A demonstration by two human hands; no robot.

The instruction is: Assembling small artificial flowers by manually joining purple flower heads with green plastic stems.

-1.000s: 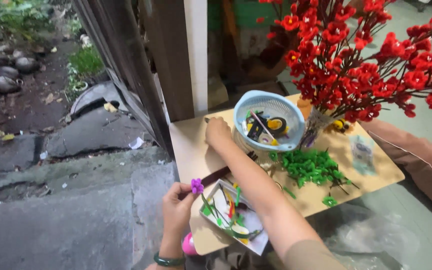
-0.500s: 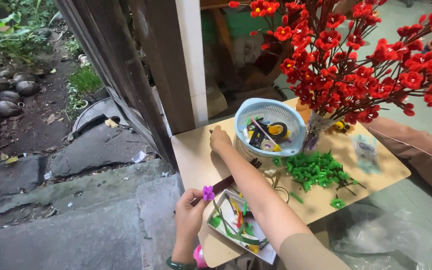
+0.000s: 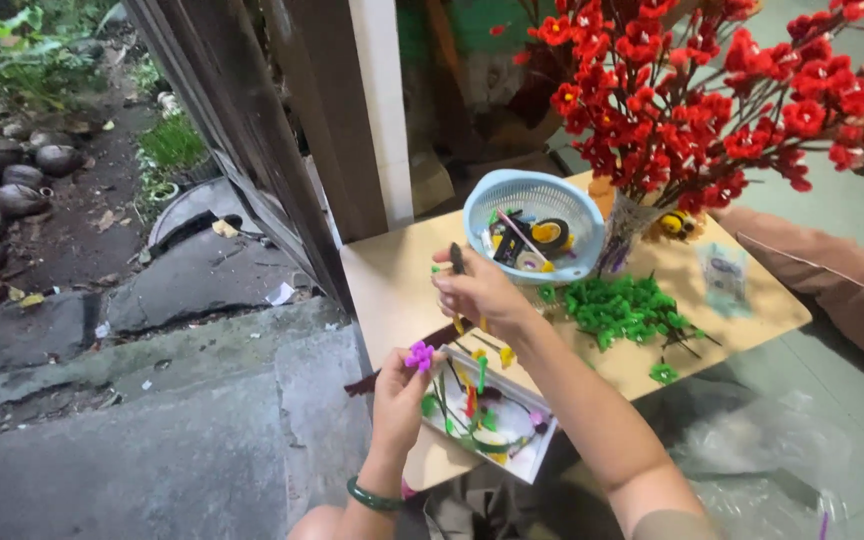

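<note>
My left hand pinches a small purple artificial flower on a dark brown stem that runs down to the left, over the low wooden table. My right hand is raised above the table and grips a dark pair of pliers with yellow handles poking out below the fingers. Under both hands lies a white tray with green, red and yellow wire pieces. A green bangle circles my left wrist.
A light blue basket with tape rolls sits at the table's back. Beside it stands a vase of red artificial blossoms. Green leaf pieces are piled mid-table. A clear packet lies right. Clear plastic bags lie on the floor.
My right hand has lifted off the table's back edge with the pliers in it and come toward the flower. My left hand rose slightly with the purple flower.
</note>
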